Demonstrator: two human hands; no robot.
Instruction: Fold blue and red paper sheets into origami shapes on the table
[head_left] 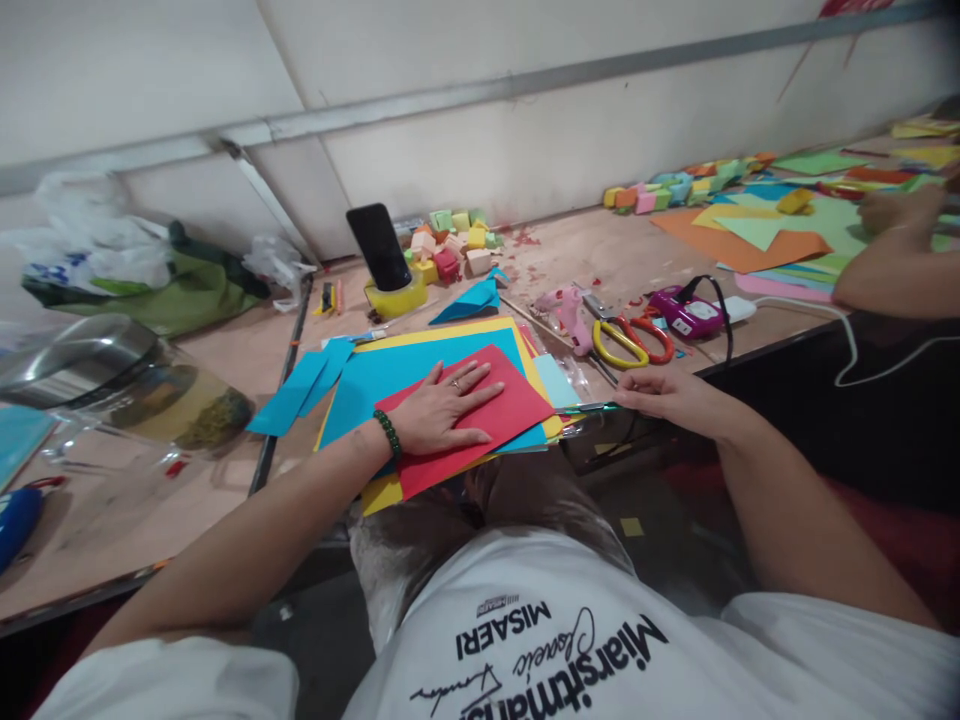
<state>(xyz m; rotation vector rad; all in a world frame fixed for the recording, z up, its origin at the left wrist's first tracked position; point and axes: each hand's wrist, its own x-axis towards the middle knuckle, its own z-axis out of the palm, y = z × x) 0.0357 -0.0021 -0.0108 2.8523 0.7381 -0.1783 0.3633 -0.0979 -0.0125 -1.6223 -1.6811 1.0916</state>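
Note:
My left hand (442, 408) lies flat on a sheet of red paper (517, 395), fingers spread, with a green bead bracelet at the wrist. The red sheet rests at an angle on blue paper (390, 370) and yellow paper (382, 495), which overhang the table's front edge. To the right, my right hand (664, 395) is at the table edge, thumb and forefinger pinched together. A slim object (589, 408) reaches from those fingertips to the corner of the red sheet; its kind is unclear.
Scissors (630, 345), a pink glue gun (568, 318) and a purple power socket (690, 312) lie beyond my right hand. A phone (379, 245) leans on a tape roll (397, 295). A large jar (127, 380) stands left; another person's arm (892, 260) is at right.

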